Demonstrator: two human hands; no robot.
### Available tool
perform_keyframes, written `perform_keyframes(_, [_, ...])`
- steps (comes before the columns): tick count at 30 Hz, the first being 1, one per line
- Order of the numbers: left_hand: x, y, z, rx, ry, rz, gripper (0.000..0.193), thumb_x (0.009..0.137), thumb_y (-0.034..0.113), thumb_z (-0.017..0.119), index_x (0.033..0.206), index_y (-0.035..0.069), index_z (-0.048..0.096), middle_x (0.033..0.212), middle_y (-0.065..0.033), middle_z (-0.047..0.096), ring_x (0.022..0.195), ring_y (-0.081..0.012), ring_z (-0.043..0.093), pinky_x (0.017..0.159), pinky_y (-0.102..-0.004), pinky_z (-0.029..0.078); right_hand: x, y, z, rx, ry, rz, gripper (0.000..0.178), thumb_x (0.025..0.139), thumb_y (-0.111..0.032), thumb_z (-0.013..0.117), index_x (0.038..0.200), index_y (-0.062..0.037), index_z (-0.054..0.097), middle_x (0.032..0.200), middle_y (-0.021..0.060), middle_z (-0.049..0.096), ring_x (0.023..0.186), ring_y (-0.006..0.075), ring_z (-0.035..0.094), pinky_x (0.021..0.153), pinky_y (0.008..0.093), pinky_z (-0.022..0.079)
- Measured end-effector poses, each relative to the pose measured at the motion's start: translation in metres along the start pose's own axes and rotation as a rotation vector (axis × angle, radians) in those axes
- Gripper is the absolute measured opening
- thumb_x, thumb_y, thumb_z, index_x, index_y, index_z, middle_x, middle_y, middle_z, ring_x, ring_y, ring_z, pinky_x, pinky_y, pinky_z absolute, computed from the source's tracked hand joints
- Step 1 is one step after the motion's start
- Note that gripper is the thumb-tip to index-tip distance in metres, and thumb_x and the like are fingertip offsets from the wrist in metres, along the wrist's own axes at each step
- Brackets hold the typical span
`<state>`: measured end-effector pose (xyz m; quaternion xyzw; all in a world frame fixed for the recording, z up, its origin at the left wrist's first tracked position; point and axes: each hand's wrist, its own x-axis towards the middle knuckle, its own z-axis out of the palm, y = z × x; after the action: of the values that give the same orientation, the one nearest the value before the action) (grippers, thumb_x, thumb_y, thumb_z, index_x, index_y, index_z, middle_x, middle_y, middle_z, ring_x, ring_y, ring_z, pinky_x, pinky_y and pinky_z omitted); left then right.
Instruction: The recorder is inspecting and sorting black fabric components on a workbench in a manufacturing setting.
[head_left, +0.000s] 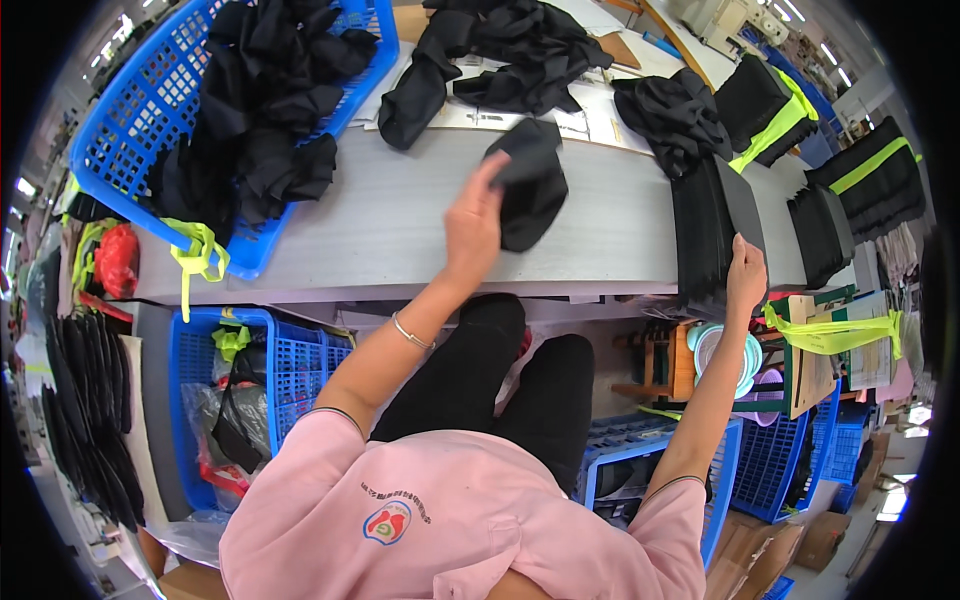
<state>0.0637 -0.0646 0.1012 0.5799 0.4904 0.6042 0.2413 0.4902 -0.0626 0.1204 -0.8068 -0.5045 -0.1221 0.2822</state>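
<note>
Above the grey tabletop (390, 215), my left hand (474, 228) grips a black fabric piece (535, 190) by its left edge; the piece is slightly blurred. At the right, my right hand (746, 275) closes on the near right edge of a tall stack of flat black fabric pieces (702, 232). Some of its fingers are hidden against the stack. A loose black fabric heap (672, 115) lies just beyond that stack, touching its far end. More crumpled black fabric (525, 55) is spread at the far middle of the table.
A tilted blue basket (120, 150) full of black fabric rests on the table's left. Further black stacks (820, 230), some with neon yellow ties (780, 120), stand at the right. Below the table are a blue crate (205, 330) on the left and another (730, 470) on the right.
</note>
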Motion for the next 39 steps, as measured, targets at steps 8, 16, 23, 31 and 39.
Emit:
perform_keyframes(8, [-0.063,-0.047,-0.020,-0.341,0.169,-0.393,0.061,0.097,0.020,0.062,0.146,-0.004,0.035,0.143,-0.0170,0.048,0.128,-0.0241,0.048,0.111,-0.0347,0.033,-0.104,-0.106,-0.042,-0.235,0.416,-0.594,0.027,0.092,-0.021,0.069,0.116,-0.0080,0.069,0.118,0.0105,0.069,0.109,0.0269,0.064,0.091,0.0392,0.048])
perform_keyframes(16, [-0.156,-0.016,-0.035,-0.443,-0.509,-0.504,0.057,0.100,0.032,0.060,0.144,0.001,0.042,0.141,-0.0118,0.049,0.129,-0.0238,0.045,0.107,-0.0359,0.038,-0.245,-0.124,0.003,-0.002,-0.129,-0.522,0.024,0.094,-0.017,0.065,0.113,-0.0034,0.066,0.120,0.0125,0.068,0.088,0.0275,0.068,0.071,0.0362,0.057])
perform_keyframes(23, [-0.160,-0.042,-0.009,-1.111,-0.798,-1.079,0.099,0.079,0.080,0.053,0.149,0.012,0.039,0.144,-0.0089,0.049,0.133,-0.0233,0.049,0.110,-0.0447,0.040,-0.304,-0.169,-0.069,0.609,-0.439,-0.388,0.020,0.096,-0.010,0.061,0.114,-0.0013,0.063,0.130,0.0184,0.063,0.109,0.0351,0.066,0.087,0.0383,0.055])
perform_keyframes(31, [-0.147,-0.004,-0.026,-1.465,-0.711,-0.981,0.086,0.084,0.051,0.075,0.149,0.007,0.039,0.143,-0.0198,0.051,0.132,-0.0334,0.051,0.112,-0.0477,0.041,-0.318,-0.147,-0.085,1.159,-0.756,0.242,0.017,0.097,-0.010,0.063,0.107,0.0024,0.068,0.105,0.0055,0.068,0.086,0.0081,0.060,0.076,0.0229,0.049])
perform_keyframes(39, [-0.141,-0.001,-0.039,-1.242,-0.628,-1.133,0.046,0.096,0.033,0.066,0.126,-0.001,0.057,0.116,-0.0155,0.068,0.107,-0.0259,0.066,0.097,-0.0398,0.052,-0.322,-0.165,-0.077,1.062,-0.554,0.294,0.024,0.091,-0.014,0.072,0.109,-0.0005,0.065,0.114,0.0097,0.064,0.093,0.0191,0.065,0.087,0.0306,0.050])
